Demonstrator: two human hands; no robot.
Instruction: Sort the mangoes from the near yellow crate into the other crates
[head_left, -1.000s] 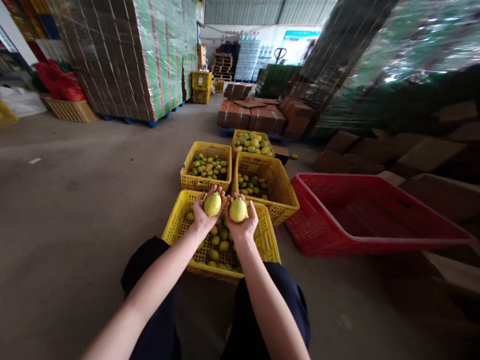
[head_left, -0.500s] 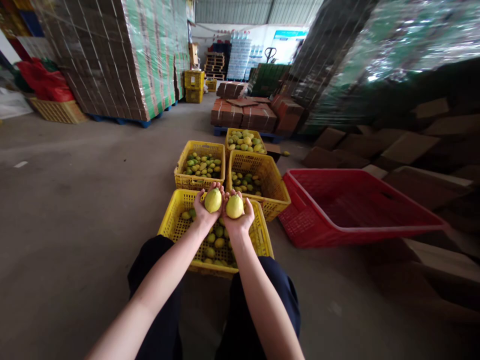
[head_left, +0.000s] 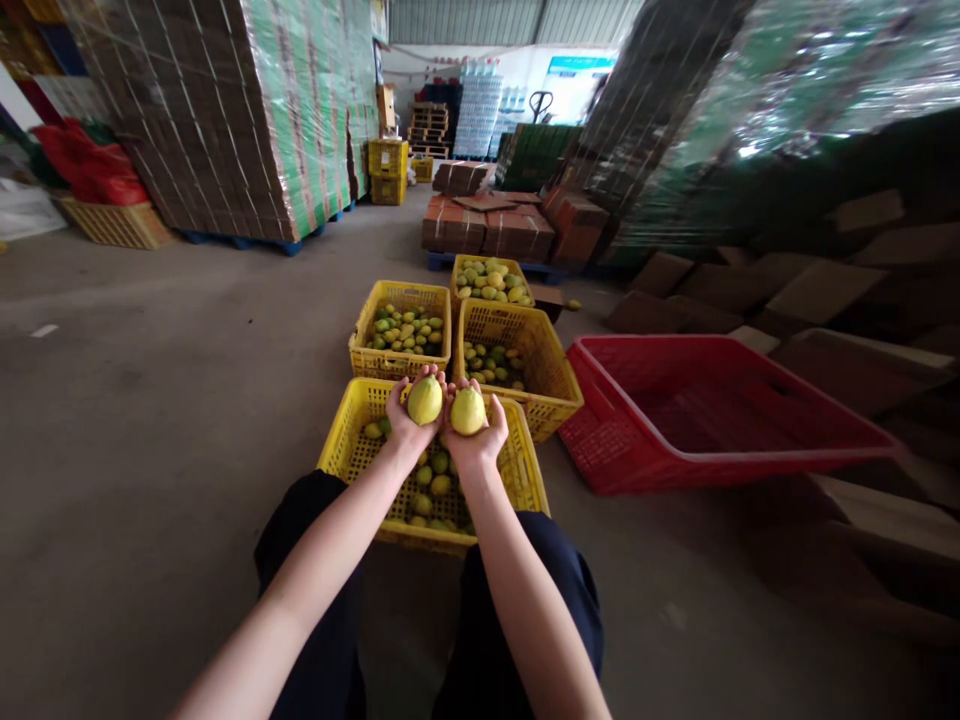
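Both hands barely shifted: left hand (head_left: 411,418) cups one lemon (head_left: 424,400), right hand (head_left: 475,432) another (head_left: 467,411); four yellow crates (head_left: 346,455).

left palm: hidden behind the left fruit (head_left: 424,400) that the left hand (head_left: 411,418) cups
right palm: covered by the right fruit (head_left: 468,411) in the right hand (head_left: 477,432)
near yellow crate (head_left: 346,455): its middle and far rim hidden by both hands
forearms: cut off by the bottom edge
wrapped stack at right (head_left: 757,110): blurred, contents cannot be told
red crate (head_left: 720,415): far corner lost in dim blur
fruit kind: too small to tell
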